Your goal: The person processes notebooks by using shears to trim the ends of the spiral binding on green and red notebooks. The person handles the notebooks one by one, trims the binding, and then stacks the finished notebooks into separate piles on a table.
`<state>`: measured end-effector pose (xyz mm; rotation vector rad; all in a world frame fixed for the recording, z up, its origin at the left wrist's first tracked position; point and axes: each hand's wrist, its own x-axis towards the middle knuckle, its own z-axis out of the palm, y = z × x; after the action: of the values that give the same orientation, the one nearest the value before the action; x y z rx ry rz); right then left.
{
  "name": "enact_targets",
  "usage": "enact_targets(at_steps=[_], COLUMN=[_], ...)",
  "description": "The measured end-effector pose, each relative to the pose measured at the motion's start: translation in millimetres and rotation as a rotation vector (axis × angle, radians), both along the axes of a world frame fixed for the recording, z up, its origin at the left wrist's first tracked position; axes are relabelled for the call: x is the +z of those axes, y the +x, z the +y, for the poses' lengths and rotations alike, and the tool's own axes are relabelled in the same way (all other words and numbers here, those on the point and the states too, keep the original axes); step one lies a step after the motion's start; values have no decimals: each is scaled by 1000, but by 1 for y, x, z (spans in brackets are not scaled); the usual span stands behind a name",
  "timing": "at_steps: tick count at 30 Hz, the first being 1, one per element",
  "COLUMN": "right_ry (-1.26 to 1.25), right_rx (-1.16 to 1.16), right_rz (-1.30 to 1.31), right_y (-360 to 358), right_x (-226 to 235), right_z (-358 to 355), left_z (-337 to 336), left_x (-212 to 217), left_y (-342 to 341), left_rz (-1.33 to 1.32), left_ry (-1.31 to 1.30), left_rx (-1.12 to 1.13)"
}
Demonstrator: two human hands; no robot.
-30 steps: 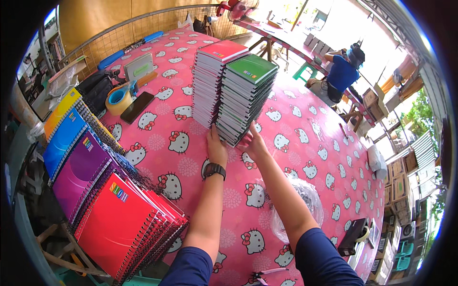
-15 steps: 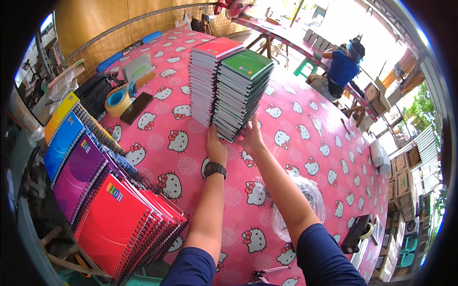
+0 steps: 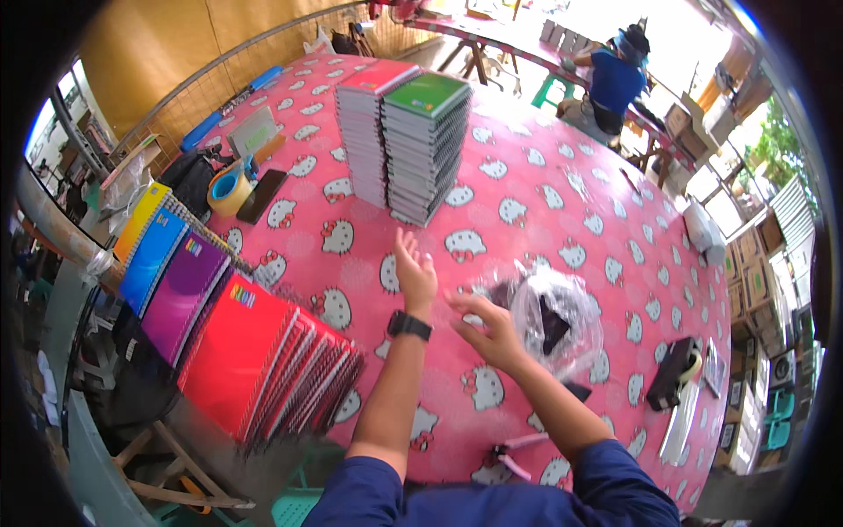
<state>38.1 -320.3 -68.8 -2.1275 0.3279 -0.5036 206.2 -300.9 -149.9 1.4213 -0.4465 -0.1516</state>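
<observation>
Two tall stacks of spiral notebooks stand side by side on the pink table. The far-left stack has a red-topped notebook (image 3: 378, 76) and the nearer one a green-topped notebook (image 3: 428, 94). My left hand (image 3: 414, 270), with a dark watch on the wrist, is in the air just short of the stacks, fingers stretched out and empty. To its right, my right hand (image 3: 488, 328) is also empty, its fingers loosely bent and apart, close to a crumpled clear plastic bag (image 3: 560, 316). Neither hand touches the notebooks.
At the left edge lie slanted rows of spiral notebooks: yellow, blue, purple, and red (image 3: 241, 351). Behind them are a tape roll (image 3: 230, 192) and a phone (image 3: 262, 197). Pink-handled pliers (image 3: 518, 446) lie near me; a tape dispenser (image 3: 674, 373) stands right. Another person (image 3: 612, 86) sits beyond the table.
Both hands have let go of the green-topped stack and drawn back toward me. The right hand has moved nearer the plastic bag. My view has shifted slightly.
</observation>
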Motion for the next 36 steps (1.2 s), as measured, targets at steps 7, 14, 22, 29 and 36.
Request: enact_targets(at_steps=[7,14,22,29,36], right_ry=[-132,-382,-456,95,136], right_rx=[-302,-300,-93,-418,-214], right_rz=[428,683,359,-27,135], right_y=[-210,-241,-255,-126,17], right_x=[-17,-44,-46,-26,-58], right_z=[46,98,86,-20,-20], left_z=[210,345,399,417,368], left_x=[65,72,102,141,215], left_y=[-168,-181,-187,-168,-99], left_rz=[32,-16,-126,-297,-588], left_ry=[37,-15,56,225,684], left_rx=[-385,179,338,369,405])
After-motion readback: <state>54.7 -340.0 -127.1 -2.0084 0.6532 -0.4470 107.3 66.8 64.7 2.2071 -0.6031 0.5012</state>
